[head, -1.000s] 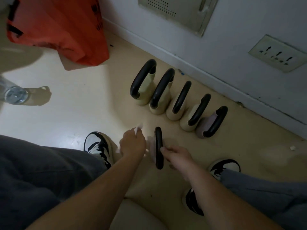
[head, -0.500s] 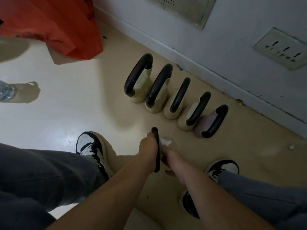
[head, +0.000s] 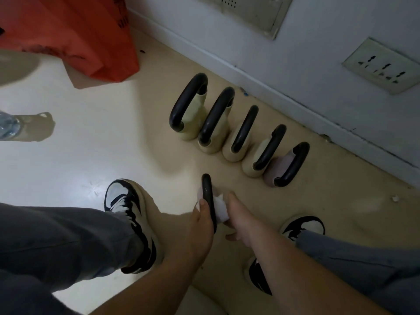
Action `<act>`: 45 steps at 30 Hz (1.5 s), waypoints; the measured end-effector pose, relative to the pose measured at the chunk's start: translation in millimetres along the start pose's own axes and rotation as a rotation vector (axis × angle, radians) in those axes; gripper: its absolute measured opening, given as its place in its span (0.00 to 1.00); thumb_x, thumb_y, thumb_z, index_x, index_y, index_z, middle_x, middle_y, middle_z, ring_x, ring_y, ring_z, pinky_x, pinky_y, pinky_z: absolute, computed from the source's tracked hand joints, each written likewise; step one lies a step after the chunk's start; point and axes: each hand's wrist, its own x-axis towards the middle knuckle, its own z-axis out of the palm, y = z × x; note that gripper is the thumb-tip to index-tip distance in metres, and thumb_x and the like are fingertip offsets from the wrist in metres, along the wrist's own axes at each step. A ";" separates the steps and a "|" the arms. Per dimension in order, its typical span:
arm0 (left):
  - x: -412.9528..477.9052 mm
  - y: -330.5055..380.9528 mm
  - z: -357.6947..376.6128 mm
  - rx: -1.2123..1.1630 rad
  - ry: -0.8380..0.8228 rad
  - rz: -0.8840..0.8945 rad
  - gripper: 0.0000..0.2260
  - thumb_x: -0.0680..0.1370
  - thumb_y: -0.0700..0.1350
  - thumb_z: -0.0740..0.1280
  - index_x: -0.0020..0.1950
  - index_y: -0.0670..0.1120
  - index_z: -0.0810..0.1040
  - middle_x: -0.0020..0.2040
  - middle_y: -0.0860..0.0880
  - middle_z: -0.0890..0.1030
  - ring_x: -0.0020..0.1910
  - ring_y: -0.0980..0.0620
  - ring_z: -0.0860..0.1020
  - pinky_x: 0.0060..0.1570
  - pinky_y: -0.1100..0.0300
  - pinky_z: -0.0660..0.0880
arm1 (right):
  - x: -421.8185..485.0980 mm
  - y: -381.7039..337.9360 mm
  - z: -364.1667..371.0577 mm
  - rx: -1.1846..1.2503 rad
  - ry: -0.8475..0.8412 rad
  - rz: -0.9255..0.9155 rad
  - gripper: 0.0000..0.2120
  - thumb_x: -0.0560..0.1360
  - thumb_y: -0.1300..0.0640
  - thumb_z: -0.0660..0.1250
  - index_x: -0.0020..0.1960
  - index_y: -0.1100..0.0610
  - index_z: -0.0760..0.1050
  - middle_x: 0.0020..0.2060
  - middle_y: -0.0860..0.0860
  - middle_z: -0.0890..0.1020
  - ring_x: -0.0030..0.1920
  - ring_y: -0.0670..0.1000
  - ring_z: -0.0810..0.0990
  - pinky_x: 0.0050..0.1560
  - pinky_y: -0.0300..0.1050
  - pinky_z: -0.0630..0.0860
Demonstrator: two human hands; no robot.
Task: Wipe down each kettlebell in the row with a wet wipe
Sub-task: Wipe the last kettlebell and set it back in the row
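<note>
Our left fingers have stayed curled round the black handle of the near kettlebell, while our right fingers press the white wet wipe against its right side; whether they pinch it we cannot tell. A second ago our left hand held the wipe beside the handle and our right hand steadied it. Beyond the fingers, five more kettlebells stand in a row along the wall. Far left of the fingers lies an orange bag, its contents hidden, and a clear bottle at the edge.
</note>
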 end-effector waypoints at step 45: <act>21.6 40.6 -30.2 0.969 0.010 0.603 0.15 0.86 0.54 0.50 0.51 0.51 0.74 0.47 0.48 0.81 0.45 0.48 0.78 0.44 0.55 0.71 | 2.7 20.4 -20.0 -0.955 0.402 -0.887 0.26 0.83 0.46 0.62 0.80 0.41 0.62 0.83 0.45 0.56 0.81 0.50 0.59 0.73 0.54 0.67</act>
